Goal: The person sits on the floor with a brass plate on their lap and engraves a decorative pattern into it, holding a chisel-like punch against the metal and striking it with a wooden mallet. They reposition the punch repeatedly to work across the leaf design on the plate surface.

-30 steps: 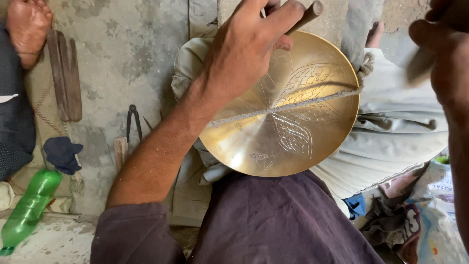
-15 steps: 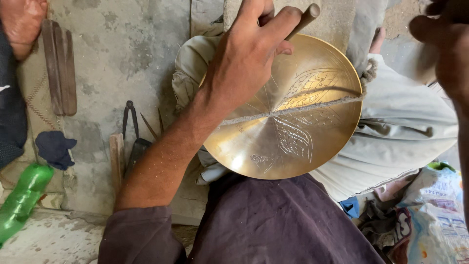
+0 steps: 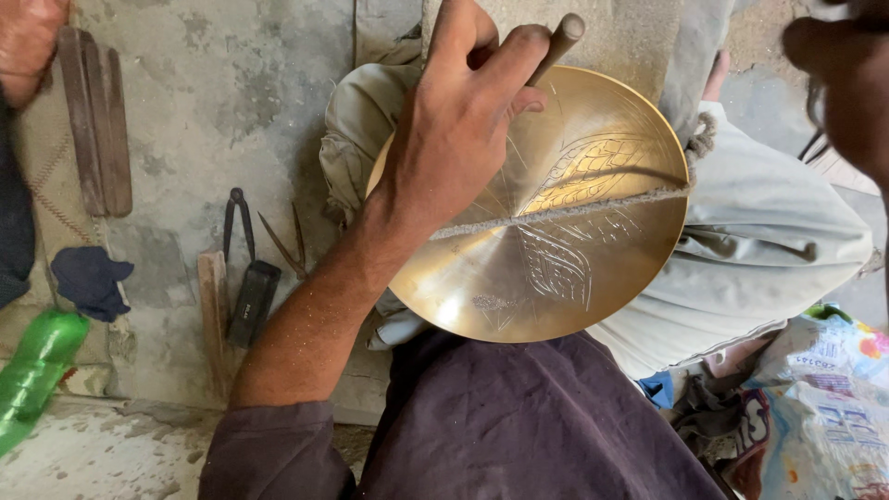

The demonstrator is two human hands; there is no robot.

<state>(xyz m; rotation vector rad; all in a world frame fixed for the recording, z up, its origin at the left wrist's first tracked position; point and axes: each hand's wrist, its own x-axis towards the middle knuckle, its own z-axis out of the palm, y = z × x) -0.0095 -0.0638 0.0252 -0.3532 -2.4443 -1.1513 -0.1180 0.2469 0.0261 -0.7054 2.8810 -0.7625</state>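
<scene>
A round brass plate (image 3: 593, 278) with engraved leaf patterns rests on my lap against light trousers (image 3: 769, 241). A grey cord (image 3: 574, 211) is stretched across its face. My left hand (image 3: 463, 139) lies on the upper left of the plate, fingers closed around a thin wooden-handled engraving tool (image 3: 558, 44) that points down at the metal. My right hand (image 3: 843, 83) hovers dark and blurred at the top right, above and apart from the plate's edge. Whatever it may hold is hidden by blur.
On the concrete floor to the left lie metal dividers (image 3: 239, 222), a black block (image 3: 252, 301), wooden strips (image 3: 93, 120), a blue cloth (image 3: 91, 278) and a green bottle (image 3: 37, 370). Printed plastic bags (image 3: 820, 389) sit at the lower right. Another person's foot (image 3: 28, 37) shows top left.
My view has shifted a little, so the floor tools sit further right in the picture. My left hand stays on the plate with the tool, and the right hand stays raised at the top right.
</scene>
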